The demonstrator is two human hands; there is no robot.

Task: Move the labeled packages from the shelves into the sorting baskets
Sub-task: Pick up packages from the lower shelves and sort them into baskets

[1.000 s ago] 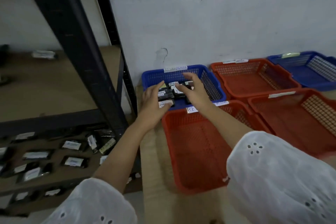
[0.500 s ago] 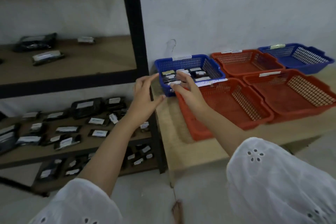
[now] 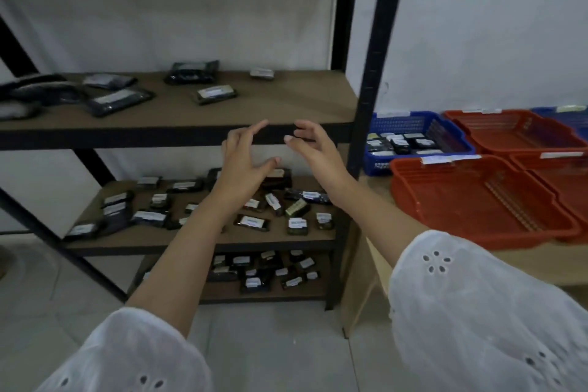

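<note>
My left hand (image 3: 244, 160) and my right hand (image 3: 315, 149) hang empty in the air in front of the black shelf unit (image 3: 178, 137), fingers loosely spread, at the height of its upper board's front edge. Several black labeled packages (image 3: 253, 222) lie scattered on the middle board just below my hands, more on the upper board (image 3: 216, 95) and the bottom board (image 3: 254, 277). To the right, the blue sorting basket (image 3: 413, 119) holds several packages. A red basket (image 3: 477, 200) stands in front of it with nothing in it.
A black upright post (image 3: 369, 73) of the shelf stands between my hands and the baskets. More red baskets (image 3: 509, 134) and another blue basket (image 3: 569, 114) sit further right on a low wooden table (image 3: 375, 264). Grey tiled floor lies below.
Both hands have left the blue basket and swung left to the shelf, holding nothing. The view has turned left with them, so the shelves now fill the middle.
</note>
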